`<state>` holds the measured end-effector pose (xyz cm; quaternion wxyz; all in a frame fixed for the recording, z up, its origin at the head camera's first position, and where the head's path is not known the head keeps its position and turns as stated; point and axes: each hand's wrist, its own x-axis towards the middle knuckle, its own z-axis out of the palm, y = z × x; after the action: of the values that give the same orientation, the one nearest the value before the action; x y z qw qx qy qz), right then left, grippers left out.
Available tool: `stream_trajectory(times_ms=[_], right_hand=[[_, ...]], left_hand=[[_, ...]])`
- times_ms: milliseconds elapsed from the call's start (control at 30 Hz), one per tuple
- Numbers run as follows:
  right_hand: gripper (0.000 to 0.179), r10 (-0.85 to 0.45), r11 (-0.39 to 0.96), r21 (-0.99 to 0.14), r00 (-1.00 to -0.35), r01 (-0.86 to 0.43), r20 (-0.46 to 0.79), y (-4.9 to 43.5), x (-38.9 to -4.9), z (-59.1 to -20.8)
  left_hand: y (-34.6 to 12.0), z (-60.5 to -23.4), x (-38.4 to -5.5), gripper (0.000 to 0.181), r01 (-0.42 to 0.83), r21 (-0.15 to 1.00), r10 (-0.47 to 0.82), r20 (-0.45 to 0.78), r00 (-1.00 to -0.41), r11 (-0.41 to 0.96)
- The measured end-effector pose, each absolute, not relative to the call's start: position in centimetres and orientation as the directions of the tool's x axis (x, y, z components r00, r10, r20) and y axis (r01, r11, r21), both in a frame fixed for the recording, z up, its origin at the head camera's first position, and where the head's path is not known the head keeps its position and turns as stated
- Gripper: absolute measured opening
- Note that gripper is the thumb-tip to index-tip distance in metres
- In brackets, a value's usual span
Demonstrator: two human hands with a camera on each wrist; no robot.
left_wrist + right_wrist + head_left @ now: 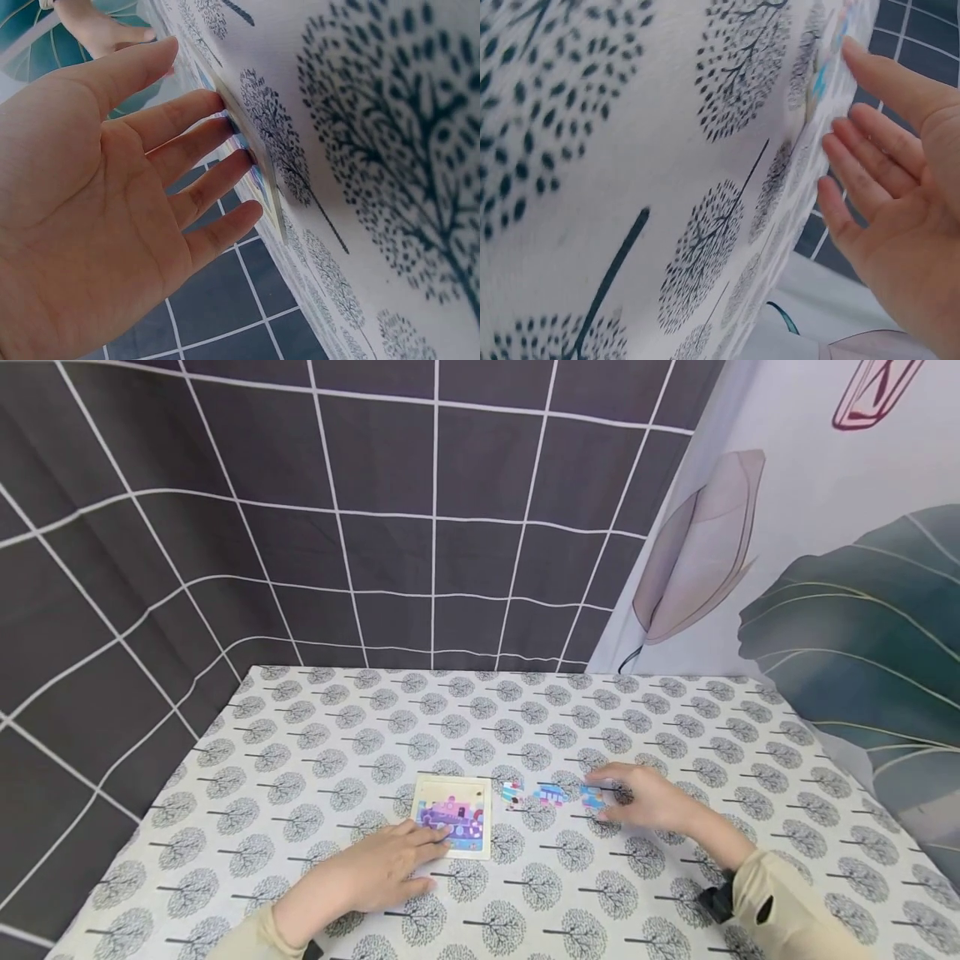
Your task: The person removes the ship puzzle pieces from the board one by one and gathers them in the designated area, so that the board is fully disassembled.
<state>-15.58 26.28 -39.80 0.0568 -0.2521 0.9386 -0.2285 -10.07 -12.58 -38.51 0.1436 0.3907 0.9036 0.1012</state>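
Observation:
A square jigsaw puzzle in a pale frame (480, 781) lies on the table, its picture (453, 812) mostly purple and pink with blue along the bottom. My left hand (390, 864) rests its fingertips on the lower left of it; the left wrist view shows those fingers (214, 169) nearly straight. To the right of the frame lie three loose puzzle pieces: a striped one (511, 792), a blue and pink one (551, 794), and a blue and orange one (591, 797). Around that last piece, my right hand (648, 797) spreads its thumb and fingers, relaxed and without a visible grip.
A white cloth printed with grey trees (517, 918) covers the table. Behind and to the left hangs a dark curtain with a white grid (382, 452). A pale curtain with large leaves (862, 610) hangs at the right.

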Motion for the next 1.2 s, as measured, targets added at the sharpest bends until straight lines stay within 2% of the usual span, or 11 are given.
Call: stream_trajectory(times_ms=[233, 533, 900, 1200], right_hand=[[0.053, -0.466, 0.746, -0.491, -0.879, -0.450, 0.099, 24.9, -15.2, -39.5], [0.047, -0.498, 0.659, -0.542, -0.842, -0.522, 0.205, 22.2, -15.1, -39.4], [0.050, -0.509, 0.623, -0.586, -0.837, -0.518, 0.198, 19.2, -15.6, -38.6], [0.049, -0.488, 0.574, -0.636, -0.839, -0.515, 0.239, 17.2, -15.5, -38.5]], left_hand=[[-12.7, -38.7, -10.0, 0.050, 0.692, 0.288, 0.747, -0.168, -0.644, 0.662], [-12.5, -38.7, -10.1, 0.051, 0.692, 0.291, 0.748, -0.171, -0.642, 0.660], [-12.5, -38.7, -10.0, 0.050, 0.679, 0.304, 0.739, -0.167, -0.653, 0.669], [-12.2, -38.5, -10.2, 0.049, 0.669, 0.308, 0.732, -0.177, -0.659, 0.677]])
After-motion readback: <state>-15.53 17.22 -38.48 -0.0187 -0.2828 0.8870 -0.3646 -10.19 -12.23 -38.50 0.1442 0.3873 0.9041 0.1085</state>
